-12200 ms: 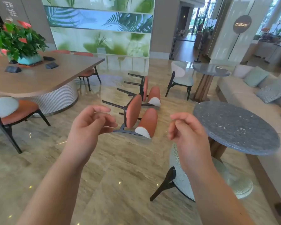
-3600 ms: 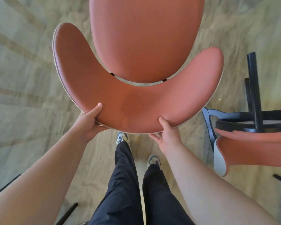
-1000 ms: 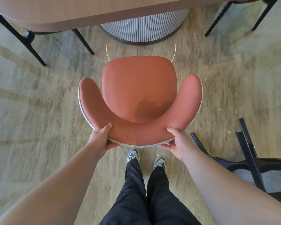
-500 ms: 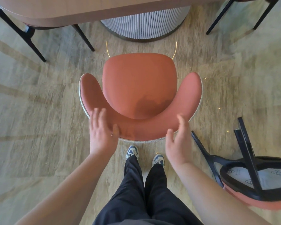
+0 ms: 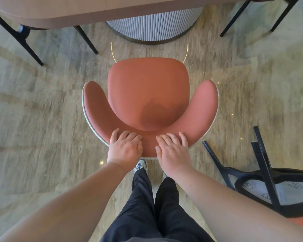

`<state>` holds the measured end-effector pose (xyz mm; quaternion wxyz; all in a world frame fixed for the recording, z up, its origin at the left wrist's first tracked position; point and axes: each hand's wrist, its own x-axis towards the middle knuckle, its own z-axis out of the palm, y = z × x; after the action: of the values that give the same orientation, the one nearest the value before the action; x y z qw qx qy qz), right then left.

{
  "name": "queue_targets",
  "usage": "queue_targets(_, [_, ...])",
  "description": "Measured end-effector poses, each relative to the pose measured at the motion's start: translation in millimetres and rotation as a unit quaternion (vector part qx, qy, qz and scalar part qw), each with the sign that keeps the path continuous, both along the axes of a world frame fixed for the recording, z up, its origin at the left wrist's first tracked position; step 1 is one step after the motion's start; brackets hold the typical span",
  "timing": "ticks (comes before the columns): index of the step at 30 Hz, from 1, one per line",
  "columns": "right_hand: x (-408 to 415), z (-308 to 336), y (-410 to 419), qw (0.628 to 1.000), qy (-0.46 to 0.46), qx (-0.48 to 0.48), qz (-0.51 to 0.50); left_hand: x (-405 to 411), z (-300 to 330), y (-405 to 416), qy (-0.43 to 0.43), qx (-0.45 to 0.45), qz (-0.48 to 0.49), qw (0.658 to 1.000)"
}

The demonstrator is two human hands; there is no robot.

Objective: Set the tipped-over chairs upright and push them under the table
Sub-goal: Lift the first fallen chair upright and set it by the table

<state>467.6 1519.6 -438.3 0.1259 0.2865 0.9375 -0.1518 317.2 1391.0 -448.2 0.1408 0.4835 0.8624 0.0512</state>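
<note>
I stand behind an orange chair (image 5: 148, 95) that is upright on the stone floor (image 5: 42, 119), facing the table (image 5: 94, 9) but apart from it, with a strip of bare floor between the seat's front edge and the table's ribbed round base (image 5: 154, 23). My left hand (image 5: 124, 148) lies flat on top of the curved backrest, fingers straight and together, gripping nothing. My right hand (image 5: 173, 151) lies just beside it on the same backrest in the same way, palm down, fingers stretched forward. The two hands are close together near the middle of the backrest, not touching each other. To my right a second chair (image 5: 269, 193) lies tipped over on the floor, its black legs sticking up and the underside of its seat showing. My dark trousers (image 5: 147, 206) and shoes show below the backrest.
</note>
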Motion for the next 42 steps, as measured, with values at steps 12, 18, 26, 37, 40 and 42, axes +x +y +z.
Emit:
queue_targets(12, [15,12,58,0.996,-0.009,0.014,-0.084,-47,17,-18,-0.047,0.01,0.171,0.984])
queue_targets(18, [11,7,124,0.977,-0.125,0.05,-0.167,-120,13,-3,-0.067,-0.114,0.185,0.974])
queue_targets(26, [6,-4,132,0.971,-0.141,0.02,-0.192,-130,-5,3,-0.061,-0.13,0.187,0.972])
queue_targets(37, [19,59,128,0.931,-0.023,-0.169,-0.322,-127,35,8,-0.13,-0.117,0.162,0.971])
queue_targets(40, [40,96,99,0.885,0.112,-0.206,-0.401,-101,72,13,-0.262,0.004,0.23,0.937])
queue_targets(42, [60,124,77,0.821,0.223,-0.257,-0.459,-80,97,14,-0.382,0.085,0.292,0.873])
